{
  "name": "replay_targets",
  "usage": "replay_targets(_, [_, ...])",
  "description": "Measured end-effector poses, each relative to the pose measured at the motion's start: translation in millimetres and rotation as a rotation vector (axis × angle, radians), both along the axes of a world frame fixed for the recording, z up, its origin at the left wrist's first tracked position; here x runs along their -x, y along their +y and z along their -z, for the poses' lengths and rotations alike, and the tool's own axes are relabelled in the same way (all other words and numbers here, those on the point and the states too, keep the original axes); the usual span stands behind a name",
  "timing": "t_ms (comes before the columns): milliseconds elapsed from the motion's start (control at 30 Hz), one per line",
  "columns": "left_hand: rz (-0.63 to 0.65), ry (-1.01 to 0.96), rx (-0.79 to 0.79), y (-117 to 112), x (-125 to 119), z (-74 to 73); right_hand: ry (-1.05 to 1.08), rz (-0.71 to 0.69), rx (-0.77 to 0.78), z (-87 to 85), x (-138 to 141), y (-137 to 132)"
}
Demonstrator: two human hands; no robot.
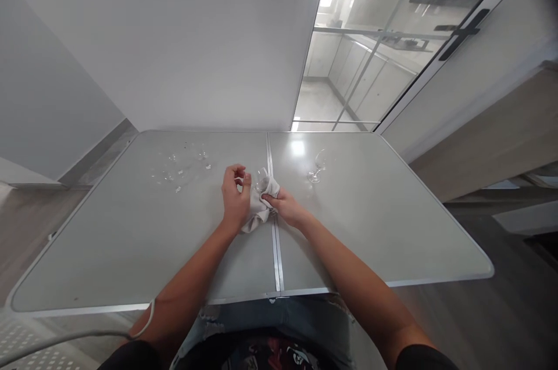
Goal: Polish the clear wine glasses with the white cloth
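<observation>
My right hand [281, 205] is closed around a white cloth [257, 218] and the clear drinking glass [262, 178] wrapped in it. The glass bowl sticks up out of the cloth, tilted; its lower part is hidden. Just left of the glass, my left hand [236, 194] is raised with its fingers loosely curved and a gap between thumb and fingers. Nothing shows in its grasp. The loose end of the cloth hangs down beside the left wrist. Both hands are above the middle of the table.
Several clear glasses [201, 154] stand at the left on the grey folding table [370, 230]. Another stemmed glass [314, 176] is to the right of the metal seam [276, 254]. A white cable [87, 334] crosses near my left forearm. Behind are a wall and a glass door [349, 68].
</observation>
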State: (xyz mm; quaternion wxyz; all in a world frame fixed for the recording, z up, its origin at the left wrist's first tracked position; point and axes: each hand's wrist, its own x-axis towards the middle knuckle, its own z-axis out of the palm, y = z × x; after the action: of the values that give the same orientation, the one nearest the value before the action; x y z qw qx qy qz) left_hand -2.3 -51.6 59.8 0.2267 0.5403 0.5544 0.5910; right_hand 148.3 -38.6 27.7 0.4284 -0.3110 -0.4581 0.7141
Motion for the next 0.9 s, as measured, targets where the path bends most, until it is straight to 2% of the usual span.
replay_targets(33, [0.069, -0.103, 0.034, 1.8, 0.6, -0.1, 0.037, -0.028, 0.054, 1.4, 0.5, -1.4])
replay_targets(100, [0.322, -0.298, 0.156, 4.7, 2.2, 0.6, 0.091, -0.078, 0.139, 3.6, 0.0, -3.0])
replay_targets(167, [0.56, -0.445, 0.251, 6.2, 3.4, 2.5, 0.104, -0.117, 0.15, 3.8, -2.0, -3.1])
replay_targets(200, [0.617, -0.487, 0.255, 6.4, 3.3, 4.0, 0.09, -0.124, 0.113, 3.1, -3.2, -2.6])
replay_targets(233, [0.624, -0.506, 0.23, 6.3, 2.8, 5.8, 0.056, -0.121, 0.045, 2.0, -4.2, -1.8])
replay_targets(300, [0.543, -0.487, 0.148, 5.3, 0.0, 10.7, -0.106, -0.086, -0.175, 0.4, -5.3, 0.1])
replay_targets(400, [0.394, -0.399, 0.077, 2.9, -6.2, 18.1, -0.652, 0.07, -0.541, 2.1, -3.6, 2.3])
replay_targets(467, [0.339, -0.378, 0.043, 1.8, -9.1, 21.0, -1.05, 0.166, -0.672, 5.0, -1.0, 2.5])
replay_targets(500, [0.335, -0.391, 0.023, 1.6, -9.5, 21.5, -1.163, 0.195, -0.696, 5.9, 0.3, 2.2])
replay_targets(533, [0.35, -0.424, 0.006, 1.8, -9.1, 21.4, -1.184, 0.202, -0.7, 6.1, 1.3, 1.8])
replay_targets(567, [0.38, -0.474, -0.006, 2.3, -7.9, 20.7, -1.108, 0.186, -0.684, 5.4, 1.7, 1.3])
replay_targets(633, [0.472, -0.606, 0.01, 3.9, -3.5, 18.0, -0.758, 0.096, -0.562, 1.7, 0.1, -0.2])
replay_targets(700, [0.584, -0.731, 0.084, 5.3, 2.1, 14.7, -0.357, -0.057, -0.319, -3.9, -4.9, -2.1])
replay_targets(767, [0.681, -0.81, 0.17, 6.1, 6.3, 12.0, -0.089, -0.245, -0.057, -9.2, -11.7, -3.9])
replay_targets(833, [0.726, -0.852, 0.216, 7.0, 7.3, 11.7, 0.017, -0.384, 0.091, -12.3, -16.7, -4.5])
replay_targets(900, [0.704, -0.872, 0.214, 8.4, 5.0, 14.6, -0.014, -0.37, 0.075, -12.3, -17.5, -3.3])
